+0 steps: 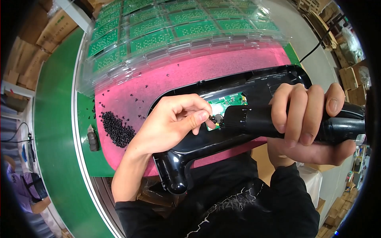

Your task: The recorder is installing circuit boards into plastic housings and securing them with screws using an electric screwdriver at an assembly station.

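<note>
My right hand (303, 115) is wrapped round a black electric screwdriver (258, 120), held nearly level with its front end toward my left hand. The fingers of my left hand (178, 119) are pinched together, with small black screws (213, 119) showing at the fingertips by the driver's tip. Beneath both hands lies a black plastic housing (222, 141) with a rounded handle-like end. A green circuit board (230, 101) sits inside it, partly covered by the left fingers and the driver. Exactly where the driver's bit points is hidden.
The housing lies on a pink mat (158, 77). A heap of black screws (118, 129) is at its left, with strays around it. Clear plastic trays (131, 63) of green boards stand behind. A small dark tool (93, 139) lies left of the mat. Another person (29, 186) is far left.
</note>
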`<state>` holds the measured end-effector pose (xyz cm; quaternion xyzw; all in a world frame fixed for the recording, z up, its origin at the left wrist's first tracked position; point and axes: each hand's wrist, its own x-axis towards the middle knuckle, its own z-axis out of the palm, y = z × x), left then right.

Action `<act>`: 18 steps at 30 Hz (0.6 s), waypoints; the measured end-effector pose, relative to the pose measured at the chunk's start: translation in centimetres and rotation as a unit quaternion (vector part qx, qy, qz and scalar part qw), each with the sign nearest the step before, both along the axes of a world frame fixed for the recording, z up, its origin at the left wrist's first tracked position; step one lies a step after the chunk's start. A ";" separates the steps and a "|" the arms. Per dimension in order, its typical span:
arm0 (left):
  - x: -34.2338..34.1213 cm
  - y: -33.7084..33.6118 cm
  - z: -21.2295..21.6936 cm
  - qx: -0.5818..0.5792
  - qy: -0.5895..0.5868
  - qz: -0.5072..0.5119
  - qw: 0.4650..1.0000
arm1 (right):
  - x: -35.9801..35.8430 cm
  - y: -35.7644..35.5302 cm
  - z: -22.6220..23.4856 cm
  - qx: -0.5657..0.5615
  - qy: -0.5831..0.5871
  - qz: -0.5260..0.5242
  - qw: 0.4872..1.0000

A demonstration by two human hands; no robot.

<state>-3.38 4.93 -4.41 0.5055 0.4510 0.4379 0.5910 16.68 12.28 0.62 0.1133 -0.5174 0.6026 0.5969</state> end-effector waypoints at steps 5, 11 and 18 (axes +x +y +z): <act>-0.1 0.0 0.2 -0.028 -0.021 -0.015 0.999 | 0.0 0.3 0.2 0.009 -0.035 0.007 0.999; 0.9 -0.2 0.3 0.078 0.255 0.156 0.951 | -1.3 1.0 -1.3 -0.056 -0.134 -0.005 0.989; 1.1 -0.3 0.0 0.099 0.278 0.175 0.939 | -2.0 2.5 -2.3 0.001 -0.241 -0.020 0.970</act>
